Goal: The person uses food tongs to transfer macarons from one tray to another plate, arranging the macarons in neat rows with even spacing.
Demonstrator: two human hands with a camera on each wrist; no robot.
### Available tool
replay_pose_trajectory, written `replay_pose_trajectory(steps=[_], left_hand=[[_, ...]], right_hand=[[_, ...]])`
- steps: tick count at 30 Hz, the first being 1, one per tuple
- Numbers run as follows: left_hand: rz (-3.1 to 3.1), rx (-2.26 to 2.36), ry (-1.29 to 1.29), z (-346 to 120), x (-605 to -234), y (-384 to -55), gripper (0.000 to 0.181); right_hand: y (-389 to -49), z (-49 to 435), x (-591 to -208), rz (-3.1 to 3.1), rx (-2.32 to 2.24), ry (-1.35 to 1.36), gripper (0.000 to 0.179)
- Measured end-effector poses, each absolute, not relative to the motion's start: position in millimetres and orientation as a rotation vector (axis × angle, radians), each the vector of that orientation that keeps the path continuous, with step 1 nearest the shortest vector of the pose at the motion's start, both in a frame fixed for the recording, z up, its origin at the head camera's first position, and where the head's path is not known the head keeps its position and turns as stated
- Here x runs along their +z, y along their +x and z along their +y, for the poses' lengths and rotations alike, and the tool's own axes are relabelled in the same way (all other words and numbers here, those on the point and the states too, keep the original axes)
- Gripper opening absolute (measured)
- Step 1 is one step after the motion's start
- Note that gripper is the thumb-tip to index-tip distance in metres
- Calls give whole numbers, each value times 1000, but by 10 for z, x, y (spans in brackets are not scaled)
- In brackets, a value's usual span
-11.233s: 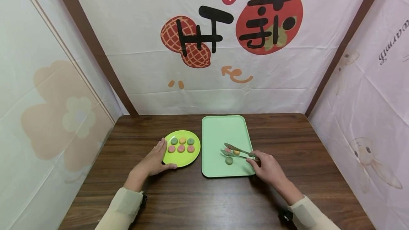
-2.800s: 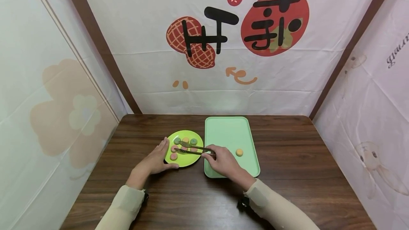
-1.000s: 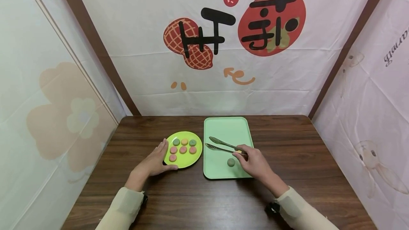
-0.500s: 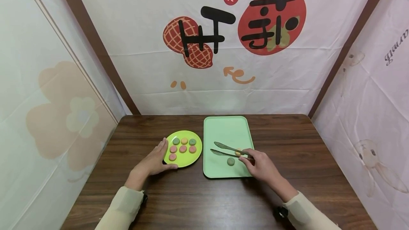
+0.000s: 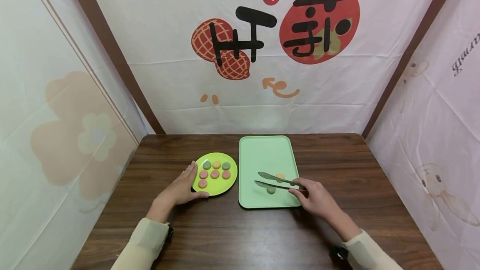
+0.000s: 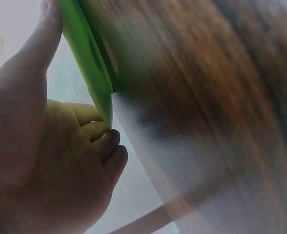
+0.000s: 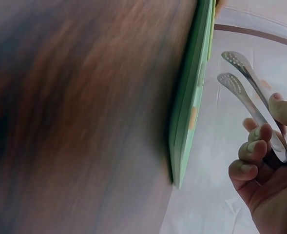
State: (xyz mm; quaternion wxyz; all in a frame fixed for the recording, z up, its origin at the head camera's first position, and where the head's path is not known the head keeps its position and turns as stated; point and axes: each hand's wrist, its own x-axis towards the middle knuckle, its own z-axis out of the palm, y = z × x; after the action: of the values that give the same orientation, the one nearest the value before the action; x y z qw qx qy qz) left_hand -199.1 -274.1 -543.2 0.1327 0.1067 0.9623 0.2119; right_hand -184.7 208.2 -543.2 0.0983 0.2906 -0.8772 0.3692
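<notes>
My left hand (image 5: 179, 187) rests against the left rim of a lime-green plate (image 5: 225, 187), fingers extended along it and thumb at its near edge. Several small macarons in green, yellow and pink, such as a pink macaron (image 5: 203, 183), lie on that plate in rows. My right hand (image 5: 317, 198) holds metal tongs (image 7: 248, 92) with perforated tips, spread apart and gripping nothing. The tongs hover over a mint-green tray (image 5: 262, 149). A yellow macaron (image 5: 280, 176) and a green macaron (image 5: 271, 190) lie on the tray, partly covered by the tongs' arms.
Plate and tray stand side by side on a dark wooden table (image 5: 232, 236), a narrow gap between them. Printed white cloth (image 5: 180, 116) walls enclose the table at the back and both sides.
Since the oldest frame, a pink macaron has passed from tray to plate. My right hand drew the tongs back from the plate, then further right and nearer over the tray. The left hand stayed.
</notes>
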Motion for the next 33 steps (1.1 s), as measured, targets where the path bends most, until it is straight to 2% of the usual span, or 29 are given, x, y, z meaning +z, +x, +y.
replay_pose_trajectory(steps=[33], left_hand=[[2782, 598, 305, -2735, -5416, -1993, 133]], right_hand=[[-1742, 2380, -5466, -2703, 1039, 854, 25]])
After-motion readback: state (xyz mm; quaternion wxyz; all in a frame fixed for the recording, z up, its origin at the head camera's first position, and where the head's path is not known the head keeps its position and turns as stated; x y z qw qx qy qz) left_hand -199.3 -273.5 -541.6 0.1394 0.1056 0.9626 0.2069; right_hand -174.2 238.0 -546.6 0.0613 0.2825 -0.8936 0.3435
